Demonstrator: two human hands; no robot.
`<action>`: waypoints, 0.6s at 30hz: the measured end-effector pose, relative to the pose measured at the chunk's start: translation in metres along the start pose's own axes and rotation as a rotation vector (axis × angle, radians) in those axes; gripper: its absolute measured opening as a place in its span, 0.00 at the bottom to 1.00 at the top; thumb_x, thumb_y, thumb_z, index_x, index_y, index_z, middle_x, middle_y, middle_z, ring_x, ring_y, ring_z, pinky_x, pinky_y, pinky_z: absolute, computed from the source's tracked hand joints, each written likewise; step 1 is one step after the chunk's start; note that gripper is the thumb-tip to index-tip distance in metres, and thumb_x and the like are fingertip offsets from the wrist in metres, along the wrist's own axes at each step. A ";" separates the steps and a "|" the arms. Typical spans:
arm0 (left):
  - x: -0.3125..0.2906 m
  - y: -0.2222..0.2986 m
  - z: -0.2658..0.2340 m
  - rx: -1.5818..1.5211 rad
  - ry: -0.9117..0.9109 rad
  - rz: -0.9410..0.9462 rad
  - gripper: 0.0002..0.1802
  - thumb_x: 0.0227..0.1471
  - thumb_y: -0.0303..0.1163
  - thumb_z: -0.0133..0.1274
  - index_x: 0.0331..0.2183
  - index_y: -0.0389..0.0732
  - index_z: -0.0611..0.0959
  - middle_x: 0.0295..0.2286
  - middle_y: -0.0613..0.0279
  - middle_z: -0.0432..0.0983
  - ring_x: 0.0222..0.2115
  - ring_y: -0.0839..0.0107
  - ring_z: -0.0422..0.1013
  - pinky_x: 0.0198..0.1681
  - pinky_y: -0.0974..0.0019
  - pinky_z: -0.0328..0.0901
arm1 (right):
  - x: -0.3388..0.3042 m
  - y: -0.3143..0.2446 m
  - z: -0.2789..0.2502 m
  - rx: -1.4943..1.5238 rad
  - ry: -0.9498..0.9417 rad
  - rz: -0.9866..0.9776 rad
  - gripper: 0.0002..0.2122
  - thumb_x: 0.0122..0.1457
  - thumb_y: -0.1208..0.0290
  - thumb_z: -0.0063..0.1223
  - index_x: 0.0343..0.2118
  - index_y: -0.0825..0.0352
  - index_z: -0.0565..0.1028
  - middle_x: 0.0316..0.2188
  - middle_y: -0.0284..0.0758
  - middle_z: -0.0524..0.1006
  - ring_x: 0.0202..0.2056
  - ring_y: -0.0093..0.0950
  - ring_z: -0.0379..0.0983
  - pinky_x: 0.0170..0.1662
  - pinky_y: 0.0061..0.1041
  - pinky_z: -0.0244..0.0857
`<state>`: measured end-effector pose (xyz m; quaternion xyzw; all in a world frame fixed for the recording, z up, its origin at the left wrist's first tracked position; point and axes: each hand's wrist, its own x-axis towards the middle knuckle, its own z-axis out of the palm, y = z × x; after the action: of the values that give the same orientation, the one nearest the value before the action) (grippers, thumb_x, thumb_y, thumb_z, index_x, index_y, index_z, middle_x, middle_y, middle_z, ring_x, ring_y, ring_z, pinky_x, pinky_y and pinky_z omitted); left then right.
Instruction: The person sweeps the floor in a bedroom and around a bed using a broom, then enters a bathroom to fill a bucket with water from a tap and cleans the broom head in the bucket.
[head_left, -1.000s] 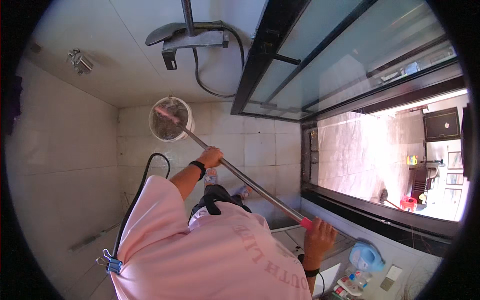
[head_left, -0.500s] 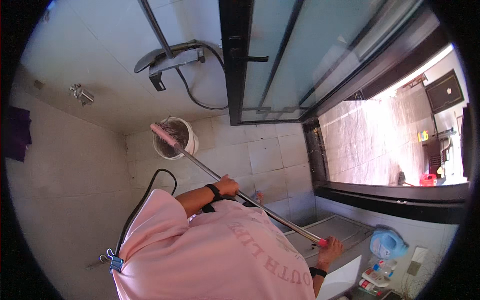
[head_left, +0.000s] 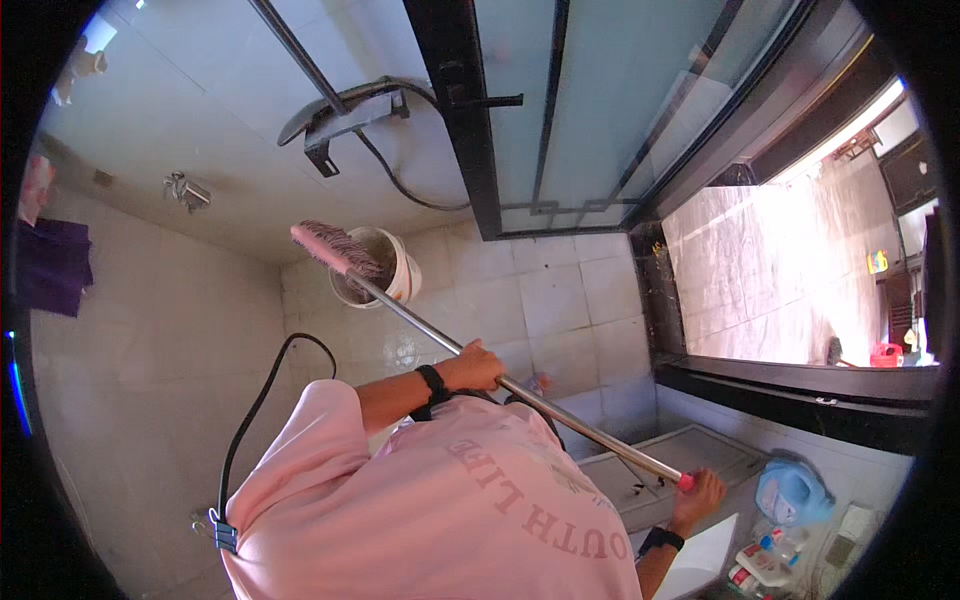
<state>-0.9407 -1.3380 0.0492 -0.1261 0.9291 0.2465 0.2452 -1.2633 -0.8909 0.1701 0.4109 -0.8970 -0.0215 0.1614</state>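
Observation:
My left hand (head_left: 474, 367) is closed around the metal handle of a mop (head_left: 585, 430) at about its middle. At the pink end of the handle, my right hand (head_left: 697, 498) grips it too. The handle runs slantwise across the front of my body. At its far left end, the pink mop head (head_left: 325, 250) with dark purplish strands overlaps the mouth of a white bucket (head_left: 408, 275) on the tiled floor. Strands hide part of the bucket's inside. Whether they touch its rim, I cannot tell.
A dark-framed glass door (head_left: 590, 110) stands open beside a doorway. The shower fitting (head_left: 350, 118) and a small tap (head_left: 187, 192) are on the wall. A black cable (head_left: 245, 410) loops at my left. A blue jug (head_left: 790, 492) and bottles stand at lower right.
The view has shifted, so the room sits further right. The mop head has moved slightly up and left relative to the bucket, showing more strands. Both hands keep their grip.

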 end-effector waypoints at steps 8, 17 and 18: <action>0.013 -0.089 0.043 0.001 0.107 -0.276 0.08 0.45 0.39 0.57 0.27 0.46 0.84 0.28 0.59 0.80 0.37 0.56 0.76 0.43 0.47 0.62 | 0.079 -0.129 -0.065 -0.126 0.059 -0.192 0.04 0.49 0.72 0.55 0.27 0.60 0.70 0.24 0.32 0.71 0.31 0.33 0.70 0.38 0.34 0.61; -0.005 -0.161 0.083 -0.047 0.600 -0.623 0.20 0.49 0.28 0.53 0.46 0.38 0.75 0.37 0.47 0.76 0.44 0.48 0.71 0.47 0.45 0.67 | 0.139 -0.250 -0.123 -0.212 -0.140 -0.333 0.04 0.55 0.69 0.54 0.32 0.61 0.73 0.23 0.31 0.69 0.31 0.33 0.69 0.40 0.36 0.61; -0.008 -0.178 0.092 -0.276 0.673 -0.735 0.20 0.49 0.29 0.53 0.46 0.37 0.75 0.36 0.44 0.76 0.42 0.45 0.72 0.46 0.45 0.68 | 0.138 -0.256 -0.128 -0.207 -0.103 -0.363 0.04 0.56 0.69 0.54 0.32 0.61 0.74 0.23 0.31 0.69 0.31 0.32 0.69 0.40 0.36 0.61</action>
<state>-0.8347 -1.4398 -0.0870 -0.5476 0.8097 0.2104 -0.0156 -1.1216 -1.1510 0.2849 0.5452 -0.8085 -0.1631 0.1502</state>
